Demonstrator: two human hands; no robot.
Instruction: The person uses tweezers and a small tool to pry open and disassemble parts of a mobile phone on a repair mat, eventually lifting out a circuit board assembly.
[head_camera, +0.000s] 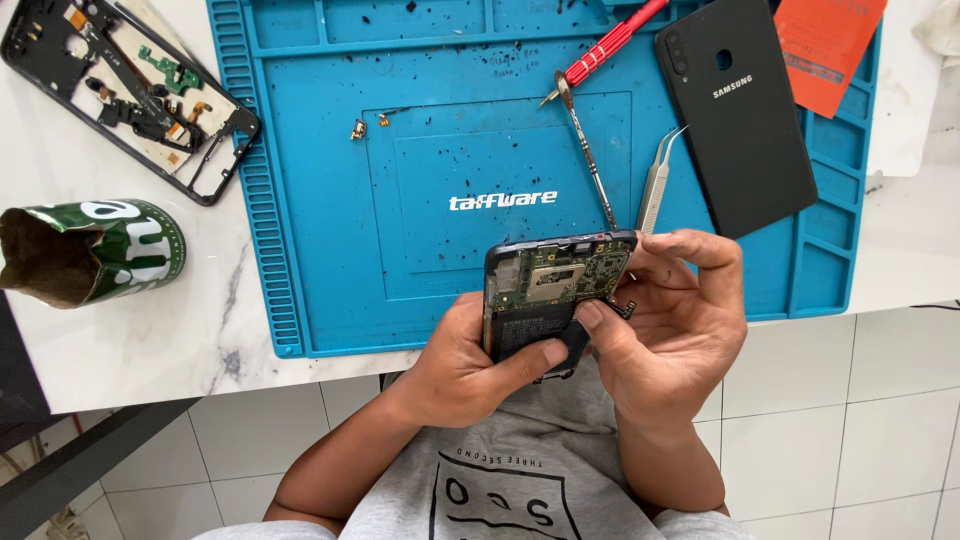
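— Looking down from the head camera, where was the opened phone (555, 295)?

— It sat between both hands, just past the table edge. The left hand (470, 365) was curled shut around its lower left side, thumb across the dark battery part.

— And the right hand (675, 330)?

— Its fingers (700, 245) wrapped the top right corner, closed on the phone. The thumb pressed a small black piece at the right edge.

— Which way did the phone's long side run?

— Away from the body, toward the blue mat (430, 240). The right-hand fingers were nearer that small piece.

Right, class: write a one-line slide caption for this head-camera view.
Both hands, left hand and right hand, hold an opened phone above a blue work mat.
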